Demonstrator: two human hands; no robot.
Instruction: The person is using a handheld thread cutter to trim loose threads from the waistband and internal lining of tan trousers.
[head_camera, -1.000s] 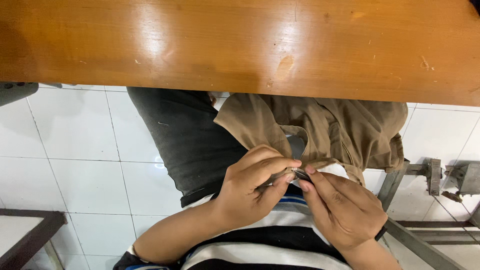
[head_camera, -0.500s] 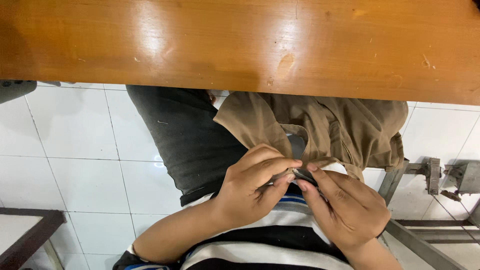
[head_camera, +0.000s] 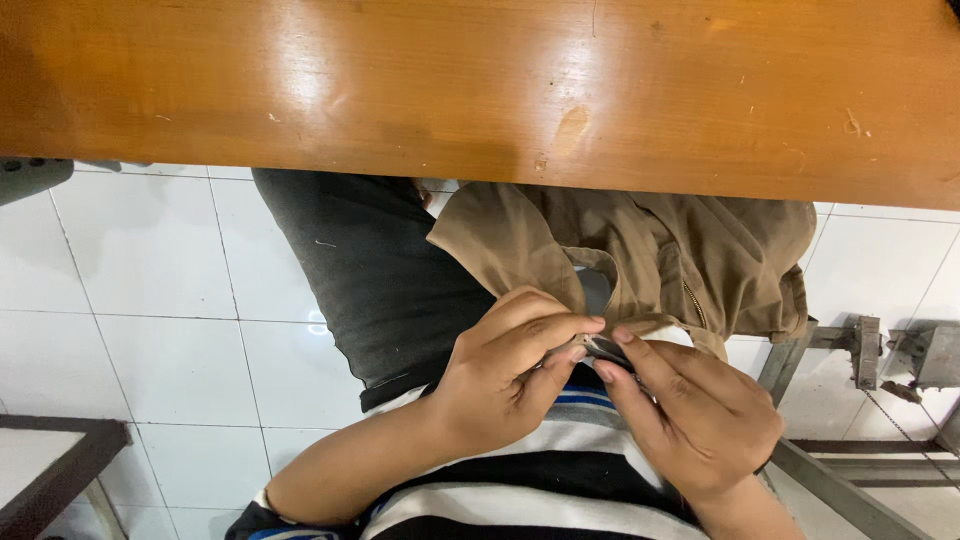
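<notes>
One small dark metallic object (head_camera: 604, 348) sat at lower centre of the frame, its long axis running from upper left to lower right; which end led could not be told. The left hand (head_camera: 505, 375) and right hand (head_camera: 690, 415) both pinched it, fingertips nearly closed. One tan garment (head_camera: 650, 250) lay bunched just above, below one wooden tabletop (head_camera: 480, 80).

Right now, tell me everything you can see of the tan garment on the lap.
The tan garment is khaki-brown woven cloth, crumpled in folds on the person's lap just below the wooden table edge. A short zipper shows on its right half. It overlaps the dark trousers. The left hand and right hand pinch its near edge together around a small dark part.
</notes>
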